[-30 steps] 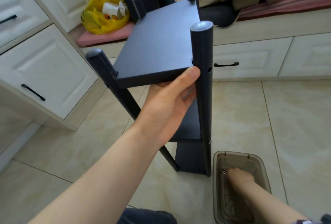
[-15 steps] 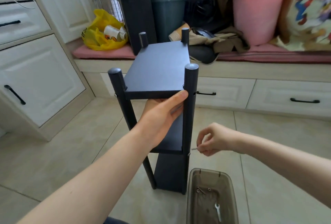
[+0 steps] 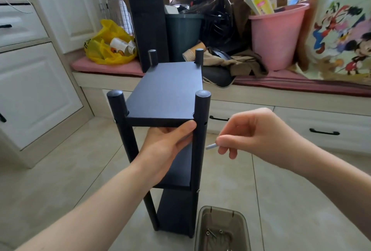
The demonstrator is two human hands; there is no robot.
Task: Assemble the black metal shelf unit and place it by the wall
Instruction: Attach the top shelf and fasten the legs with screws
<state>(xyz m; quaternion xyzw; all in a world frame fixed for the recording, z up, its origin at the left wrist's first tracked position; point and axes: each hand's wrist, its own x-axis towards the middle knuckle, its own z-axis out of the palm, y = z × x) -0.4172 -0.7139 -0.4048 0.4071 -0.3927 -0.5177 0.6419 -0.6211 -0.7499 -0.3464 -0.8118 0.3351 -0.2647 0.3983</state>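
Black shelf unit (image 3: 178, 172) upright on floor (image 3: 281, 190), centre; left hand (image 3: 170, 142) grips top shelf (image 3: 166, 94) at near edge, right hand (image 3: 251, 132) pinches screw (image 3: 211, 146) just right of near-right post (image 3: 201, 150). Hold shelf level, enter screw square into hole (image 3: 205, 123), no forcing.

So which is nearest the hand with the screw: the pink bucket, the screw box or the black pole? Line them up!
1. Black pole, just left of the right hand.
2. Screw box, on the floor below.
3. Pink bucket, far back on the bench.
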